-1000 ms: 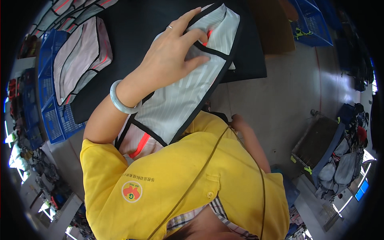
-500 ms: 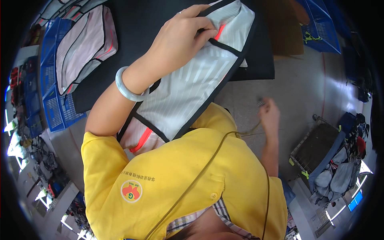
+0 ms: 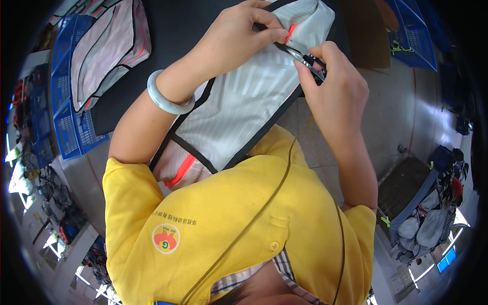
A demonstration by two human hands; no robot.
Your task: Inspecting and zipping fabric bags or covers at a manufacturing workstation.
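A light grey striped fabric piece (image 3: 249, 109) with black binding and red strips lies slantwise from the dark tabletop down against my yellow shirt. Near its far end, my left hand (image 3: 244, 33) is closed in a pinch on the fabric by a black-bound edge and a red strip. My right hand (image 3: 338, 84) grips a small pair of thread snips (image 3: 300, 56), whose metal blades point left at the binding beside my left fingertips. Whether the blades touch a thread cannot be made out.
Another pinkish-grey bound fabric piece (image 3: 107, 56) lies at the left over a blue plastic crate (image 3: 71, 129). Brown cardboard (image 3: 373, 35) and a second blue crate (image 3: 417, 35) stand at the far right. A cart (image 3: 406, 183) sits on the floor beside piled grey goods. A cord crosses my shirt.
My right hand has come up and left from beside my body, bringing the snips to the fabric. The left hand keeps its pinch, with the fabric's far end shifted slightly right.
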